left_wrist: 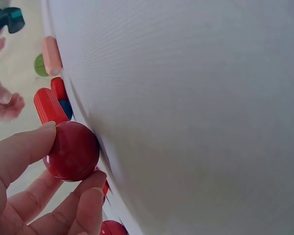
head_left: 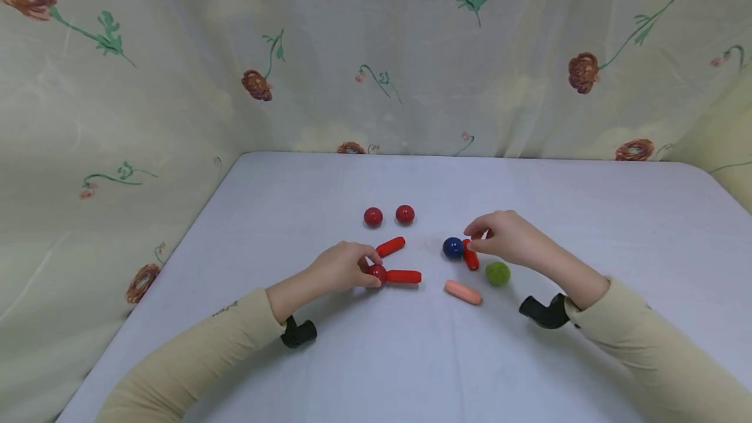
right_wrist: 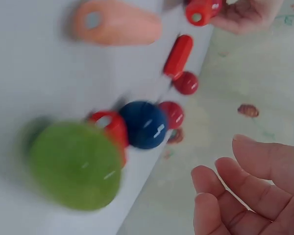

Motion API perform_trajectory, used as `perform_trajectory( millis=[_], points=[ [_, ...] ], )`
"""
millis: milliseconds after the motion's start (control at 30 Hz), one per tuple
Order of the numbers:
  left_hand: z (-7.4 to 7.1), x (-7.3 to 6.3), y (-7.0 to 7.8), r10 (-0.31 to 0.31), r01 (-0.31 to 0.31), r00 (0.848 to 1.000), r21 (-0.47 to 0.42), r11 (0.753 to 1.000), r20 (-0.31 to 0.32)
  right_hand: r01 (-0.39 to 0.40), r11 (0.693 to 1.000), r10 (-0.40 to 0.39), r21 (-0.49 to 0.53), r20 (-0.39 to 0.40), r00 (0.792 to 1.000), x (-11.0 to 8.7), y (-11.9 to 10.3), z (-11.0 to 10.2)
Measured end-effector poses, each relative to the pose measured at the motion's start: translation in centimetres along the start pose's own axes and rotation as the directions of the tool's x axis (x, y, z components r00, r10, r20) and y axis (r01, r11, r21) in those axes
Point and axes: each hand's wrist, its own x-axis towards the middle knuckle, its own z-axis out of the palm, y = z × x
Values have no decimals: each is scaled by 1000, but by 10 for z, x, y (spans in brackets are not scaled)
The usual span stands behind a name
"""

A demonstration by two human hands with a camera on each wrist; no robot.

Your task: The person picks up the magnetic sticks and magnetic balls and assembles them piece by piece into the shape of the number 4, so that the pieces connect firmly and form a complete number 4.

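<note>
My left hand (head_left: 343,268) pinches a glossy red ball (left_wrist: 72,152) between thumb and fingers, low over the white table. A red ribbed stick (head_left: 404,277) points rightward from that ball, its near end right at the ball's side. Just beyond lies another red stick (head_left: 390,247), close to the left fingertips. On the right, my right hand (head_left: 506,237) hovers with loosely bent fingers (right_wrist: 247,178) and nothing between them. Below it in the head view are a blue ball (head_left: 453,248) and a short red stick (head_left: 471,257), side by side.
Two more red balls, a left one (head_left: 373,217) and a right one (head_left: 405,215), sit farther back. A green ball (head_left: 498,273) and a pink stick (head_left: 463,292) lie nearer the front, below the right hand. A flowered curtain (head_left: 411,83) hangs behind the table (head_left: 329,371).
</note>
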Motion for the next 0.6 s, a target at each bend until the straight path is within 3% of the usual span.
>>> perform_trajectory(
  millis=[300,600],
  points=[
    [1,1,-1,-9,9,1000,4,1000,-1,-62,998,62,2,55,997,-18,32,3],
    [2,0,0,-3,3,1000,-3,1000,-3,-76,996,71,46,92,993,-26,48,14]
  ],
)
